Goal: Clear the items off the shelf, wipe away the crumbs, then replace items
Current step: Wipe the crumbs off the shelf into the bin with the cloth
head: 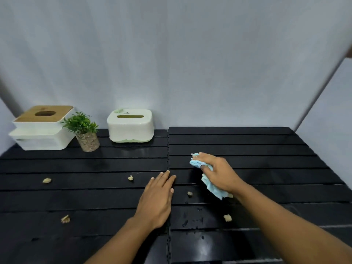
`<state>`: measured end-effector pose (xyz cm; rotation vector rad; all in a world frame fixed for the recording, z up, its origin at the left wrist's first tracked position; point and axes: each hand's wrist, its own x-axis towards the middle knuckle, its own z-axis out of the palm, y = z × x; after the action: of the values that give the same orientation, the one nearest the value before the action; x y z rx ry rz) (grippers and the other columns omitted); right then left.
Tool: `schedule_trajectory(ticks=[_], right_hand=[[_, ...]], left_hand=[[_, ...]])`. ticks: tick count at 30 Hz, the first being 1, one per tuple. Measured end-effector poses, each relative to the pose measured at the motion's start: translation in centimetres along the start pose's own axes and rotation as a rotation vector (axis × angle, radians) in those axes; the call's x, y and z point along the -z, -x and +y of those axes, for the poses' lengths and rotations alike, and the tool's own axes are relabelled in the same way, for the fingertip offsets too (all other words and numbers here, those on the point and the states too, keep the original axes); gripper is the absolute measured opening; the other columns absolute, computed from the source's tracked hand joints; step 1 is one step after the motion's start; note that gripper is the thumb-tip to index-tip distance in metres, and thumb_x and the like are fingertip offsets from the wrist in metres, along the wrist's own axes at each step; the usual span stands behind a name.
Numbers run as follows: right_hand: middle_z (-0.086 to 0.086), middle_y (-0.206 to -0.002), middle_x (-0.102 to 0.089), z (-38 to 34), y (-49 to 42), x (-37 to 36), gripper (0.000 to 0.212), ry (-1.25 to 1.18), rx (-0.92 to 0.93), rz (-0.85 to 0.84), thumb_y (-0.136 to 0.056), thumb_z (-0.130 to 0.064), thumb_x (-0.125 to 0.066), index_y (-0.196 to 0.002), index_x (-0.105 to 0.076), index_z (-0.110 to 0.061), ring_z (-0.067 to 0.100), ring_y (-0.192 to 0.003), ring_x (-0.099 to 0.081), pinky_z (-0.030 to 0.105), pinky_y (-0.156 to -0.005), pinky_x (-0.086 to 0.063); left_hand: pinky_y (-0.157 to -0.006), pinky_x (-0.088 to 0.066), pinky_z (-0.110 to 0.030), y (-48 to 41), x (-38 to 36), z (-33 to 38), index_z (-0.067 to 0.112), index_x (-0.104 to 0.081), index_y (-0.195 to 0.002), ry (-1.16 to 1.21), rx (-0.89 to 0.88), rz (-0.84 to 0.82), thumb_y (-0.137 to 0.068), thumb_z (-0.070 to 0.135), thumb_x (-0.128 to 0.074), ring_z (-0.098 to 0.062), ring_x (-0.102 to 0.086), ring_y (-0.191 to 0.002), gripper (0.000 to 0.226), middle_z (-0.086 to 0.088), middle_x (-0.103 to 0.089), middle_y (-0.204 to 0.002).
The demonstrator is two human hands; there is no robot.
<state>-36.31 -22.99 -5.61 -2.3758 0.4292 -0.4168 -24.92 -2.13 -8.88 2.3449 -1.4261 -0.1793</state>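
While the right hand (215,173) is closed on a blue cloth (209,184) and pressed on the black shelf (266,168), the left hand (158,197) is laid flat and empty beside it, fingers together. Five crumbs are seen on the slats: one (189,193) between the hands, one (227,217) near the right arm, one (130,178) just left of the left hand, and two more (46,180) far to the left. A few wet drops (185,222) are seen too. Two white boxes (130,125) and a plant (84,130) are kept at the back left. The wiping is judged to be just begun. The cloth should be kept flat and pulled along the slats, so crumbs are not pushed into the gaps, and the crumbs should be gathered toward the open left hand
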Motion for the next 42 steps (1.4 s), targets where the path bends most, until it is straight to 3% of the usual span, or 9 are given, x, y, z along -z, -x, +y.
schedule_trajectory(ticks=[3, 5, 9, 12, 16, 23, 30, 34, 42], right_hand=[[-0.006, -0.134, -0.058, 2.3, 1.8, 4.8, 0.044, 0.102, -0.089, 0.146, -0.088, -0.001, -0.047, -0.124, -0.064, -0.021, 0.008, -0.133, -0.042, 0.026, -0.111, -0.032], [-0.001, -0.134, -0.058, 4.3, 3.5, 7.3, 0.042, 0.213, -0.174, 0.182, -0.088, -0.003, -0.047, -0.123, -0.063, -0.020, 0.016, -0.133, -0.044, 0.033, -0.109, -0.035], [0.004, -0.146, -0.044, 7.8, 7.1, 8.0, 0.041, 0.342, -0.308, -0.008, -0.093, -0.013, -0.049, -0.134, -0.053, -0.018, 0.021, -0.141, -0.029, 0.032, -0.110, -0.028], [-0.012, -0.152, -0.029, 8.4, 7.9, 7.9, 0.050, 0.270, -0.275, -0.050, -0.095, -0.036, -0.051, -0.143, -0.037, -0.036, 0.011, -0.146, -0.009, 0.035, -0.116, -0.016], [-0.018, -0.153, -0.026, 9.4, 9.4, 8.2, 0.062, 0.525, -0.136, -0.065, -0.084, -0.071, -0.038, -0.139, -0.037, -0.045, 0.009, -0.146, -0.010, 0.048, -0.115, -0.024], [-0.014, -0.140, -0.048, 9.0, 11.1, 6.6, 0.033, 0.408, -0.168, 0.218, -0.086, -0.045, -0.061, -0.118, -0.062, -0.036, 0.007, -0.140, -0.028, 0.023, -0.107, -0.026], [-0.012, -0.125, -0.060, 9.6, 13.6, 7.4, 0.018, 0.388, -0.260, 0.341, -0.084, -0.028, -0.069, -0.102, -0.070, -0.029, 0.013, -0.124, -0.049, 0.025, -0.089, -0.039], [-0.012, -0.126, -0.060, 9.1, 14.6, 6.9, 0.017, 0.342, -0.329, 0.393, -0.086, -0.027, -0.066, -0.102, -0.070, -0.029, 0.011, -0.126, -0.047, 0.028, -0.093, -0.041], [-0.015, -0.127, -0.060, 2.4, 13.3, 0.3, 0.018, 0.268, -0.065, 0.205, -0.087, -0.028, -0.064, -0.104, -0.069, -0.030, 0.006, -0.131, -0.042, 0.021, -0.105, -0.033]], left_hand=[[-0.114, 0.011, -0.023, 1.8, -0.6, 0.8, 0.027, -0.012, -0.151, -0.037, -0.018, -0.019, -0.086, 0.057, 0.014, -0.009, 0.003, -0.146, 0.076, 0.006, 0.002, -0.161], [-0.115, 0.011, -0.024, 2.3, -0.8, 1.0, 0.028, -0.009, -0.152, -0.062, -0.003, -0.016, -0.082, 0.059, 0.019, -0.008, 0.004, -0.146, 0.081, 0.006, 0.005, -0.161], [-0.117, 0.007, -0.026, 2.1, -0.6, 1.3, 0.028, -0.013, -0.151, -0.069, 0.003, 0.014, -0.084, 0.054, 0.011, -0.006, 0.001, -0.146, 0.076, 0.006, 0.000, -0.161], [-0.118, 0.005, -0.026, 2.1, -0.7, 1.3, 0.029, -0.014, -0.151, -0.070, 0.008, 0.015, -0.085, 0.053, 0.009, -0.006, -0.001, -0.146, 0.074, 0.008, -0.001, -0.160], [-0.116, 0.006, -0.024, 2.1, -0.7, 1.3, 0.029, -0.017, -0.151, -0.074, 0.018, 0.017, -0.086, 0.054, 0.007, -0.008, -0.005, -0.146, 0.073, 0.007, -0.005, -0.160], [-0.116, 0.005, -0.023, 2.2, -0.7, 1.4, 0.029, -0.020, -0.151, -0.065, 0.024, 0.010, -0.086, 0.055, 0.006, -0.009, -0.007, -0.146, 0.074, 0.008, -0.006, -0.160], [-0.115, 0.006, -0.022, 2.3, -0.3, 1.8, 0.029, -0.020, -0.151, -0.047, 0.031, 0.018, -0.100, 0.043, -0.015, -0.011, -0.006, -0.146, 0.052, 0.008, -0.005, -0.160], [-0.116, 0.004, -0.024, 2.3, -0.4, 1.9, 0.027, -0.021, -0.151, -0.047, 0.021, 0.024, -0.102, 0.035, -0.022, -0.011, -0.007, -0.146, 0.049, 0.006, -0.007, -0.161], [-0.120, -0.003, -0.031, 2.2, -0.5, 2.1, 0.022, -0.024, -0.150, -0.063, 0.021, 0.030, -0.103, 0.032, -0.023, -0.016, -0.012, -0.146, 0.048, 0.000, -0.013, -0.160]])
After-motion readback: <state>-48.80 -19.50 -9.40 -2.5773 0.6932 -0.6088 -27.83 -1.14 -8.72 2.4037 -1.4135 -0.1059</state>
